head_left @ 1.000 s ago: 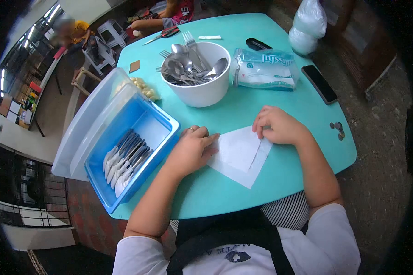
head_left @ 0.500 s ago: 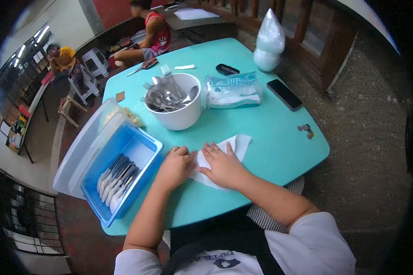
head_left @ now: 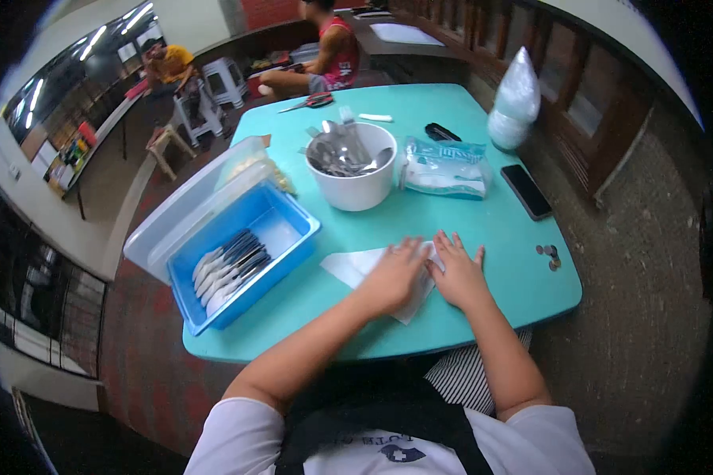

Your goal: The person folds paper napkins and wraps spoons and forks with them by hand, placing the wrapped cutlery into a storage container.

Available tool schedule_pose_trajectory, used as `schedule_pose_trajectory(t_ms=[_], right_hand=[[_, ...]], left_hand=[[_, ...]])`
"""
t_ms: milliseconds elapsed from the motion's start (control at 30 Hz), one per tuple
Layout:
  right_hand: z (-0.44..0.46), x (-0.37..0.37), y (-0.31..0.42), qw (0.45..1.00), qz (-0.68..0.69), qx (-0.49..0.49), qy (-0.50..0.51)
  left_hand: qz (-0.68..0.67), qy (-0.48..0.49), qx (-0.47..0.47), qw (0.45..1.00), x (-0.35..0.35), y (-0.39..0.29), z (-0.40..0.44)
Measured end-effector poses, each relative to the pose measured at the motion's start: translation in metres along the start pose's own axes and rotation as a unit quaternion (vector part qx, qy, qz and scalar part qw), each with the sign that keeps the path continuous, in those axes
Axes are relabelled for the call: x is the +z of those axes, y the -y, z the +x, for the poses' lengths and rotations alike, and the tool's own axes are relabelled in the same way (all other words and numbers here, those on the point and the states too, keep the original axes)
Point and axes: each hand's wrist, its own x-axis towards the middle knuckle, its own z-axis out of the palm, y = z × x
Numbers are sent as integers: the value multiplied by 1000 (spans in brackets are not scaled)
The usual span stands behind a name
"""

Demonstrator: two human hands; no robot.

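A folded white paper napkin [head_left: 348,264] lies on the turquoise table in front of me. My left hand [head_left: 396,275] rests over its middle, fingers stretched and slightly blurred. At the napkin's right end, my right hand [head_left: 458,271] presses down with its fingers spread, the two hands almost touching. Part of the napkin is hidden beneath them. To the left is a blue bin [head_left: 281,252] with several white-wrapped cutlery bundles [head_left: 228,269] in a row. Beyond my hands stands a white bucket [head_left: 355,192] of metal spoons and forks [head_left: 342,150].
A teal napkin pack [head_left: 445,168], a phone [head_left: 526,192], coins [head_left: 548,257] and a plastic-wrapped cone-shaped object [head_left: 515,103] are along the right side. Scissors [head_left: 315,100] lie at the back. A clear lid [head_left: 194,202] leans beside the bin. Two people sit beyond the table.
The view has swung left, so the table sits further right. My left hand has moved from the napkin's left edge onto its middle; my right hand has shifted to its right end.
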Motion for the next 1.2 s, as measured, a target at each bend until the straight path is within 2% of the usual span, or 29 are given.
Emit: schedule_pose_trajectory(t_ms=[67, 167, 267, 500, 667, 733, 767, 800, 867, 933, 967, 1033, 1100, 1167, 1200], right_hand=[[1, 0, -5, 1000, 5, -2, 4], [-4, -6, -1, 997, -66, -23, -29], [-6, -10, -1, 998, -50, -16, -42], [-2, -6, -1, 997, -60, -10, -48], [8, -26, 3, 996, -88, -26, 9], [3, -48, 20, 987, 81, -130, -53], [-6, -73, 39, 950, 209, -217, -87], [-23, -104, 63, 888, 330, -300, -116], [-67, -157, 104, 779, 433, -429, -146], [-100, -189, 139, 640, 490, -575, -139], [-117, -198, 160, 566, 535, -612, -138], [-143, -204, 202, 461, 590, -620, -237], [-158, -205, 244, 379, 609, -562, -411], [-152, -203, 250, 322, 552, -590, -493], [-133, -205, 236, 314, 486, -645, -499]], left_hand=[[-5, 23, -35, 999, 7, -19, 6], [17, 31, -89, 995, 24, -20, 6], [39, 37, -148, 988, 9, -26, -6], [98, -14, -290, 952, -13, 21, -73], [89, -31, -298, 950, -17, 31, -94], [104, -38, -302, 947, -15, 30, -90], [109, -38, -307, 945, -14, 29, -89], [116, -36, -314, 942, -14, 28, -87], [128, -25, -330, 935, -13, 22, -84], [138, -24, -353, 925, -13, 13, -80], [143, -23, -364, 920, -13, 7, -77], [153, -23, -375, 914, -12, 0, -73], [158, -17, -376, 913, -12, -4, -69], [146, -16, -378, 914, -18, -7, -66], [148, -23, -359, 921, -20, -7, -65]])
